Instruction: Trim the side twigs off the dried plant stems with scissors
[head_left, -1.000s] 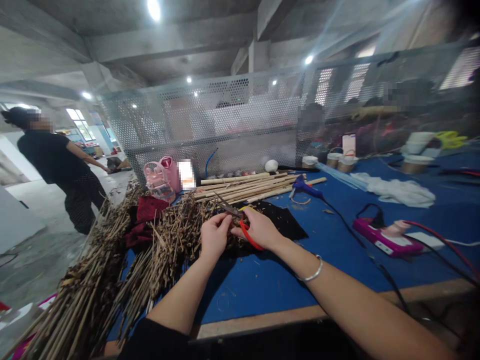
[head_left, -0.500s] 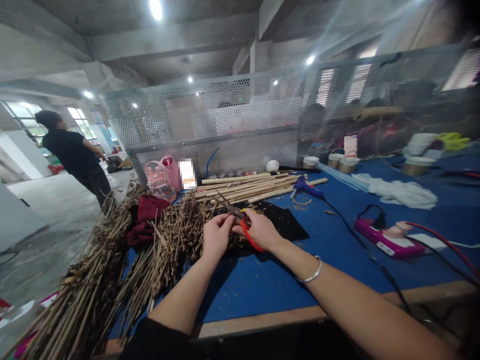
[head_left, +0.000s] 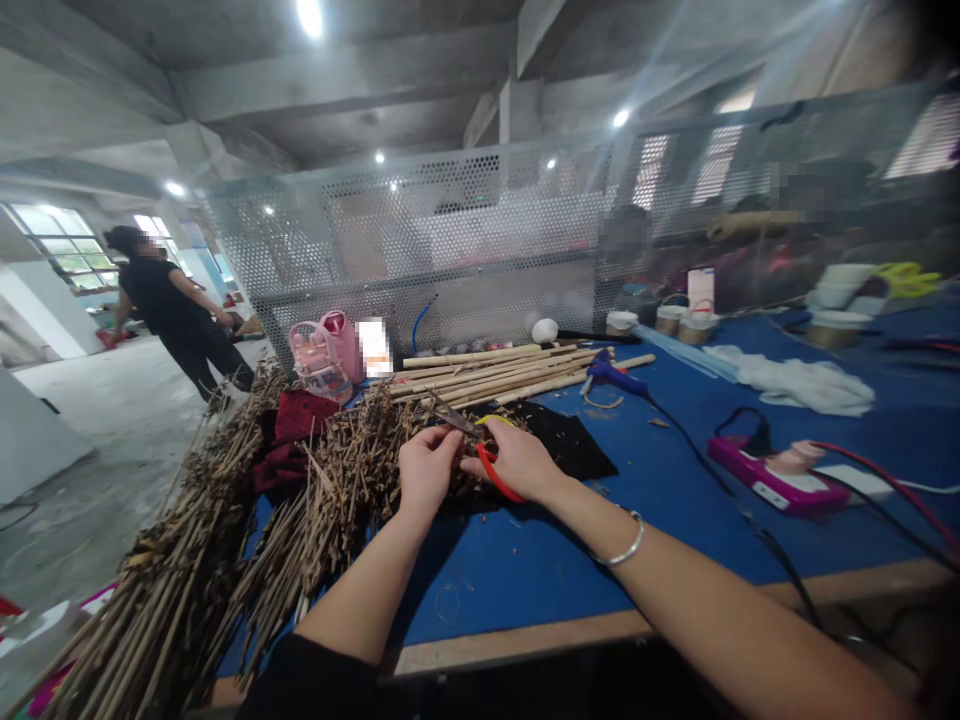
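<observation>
My right hand [head_left: 519, 458] is closed round the scissors [head_left: 459, 418], which have red and yellow handles. Their metal blades point up and to the left, over the fingertips of my left hand. My left hand [head_left: 426, 470] is pinched, thumb against fingers, close to the blades; whatever sits in that pinch is too small or hidden to name. Beside and beyond it lies a heap of dried plant stems [head_left: 352, 455] with brown heads. Under both hands, bits of dry plant are scattered on a black cloth [head_left: 585, 447].
Pale wooden sticks [head_left: 480, 370] lie behind my hands, with a blue glue gun [head_left: 611, 375] at their right. A purple power strip [head_left: 780, 480] with cords is to the right. Pink bags [head_left: 337, 350] stand back left. A larger stem bundle [head_left: 150, 590] overhangs the left edge. A person [head_left: 180, 300] is beyond.
My left hand has shifted slightly left, and the scissors' blades have tipped a little lower and appear closer together. The person in the background has moved to the right.
</observation>
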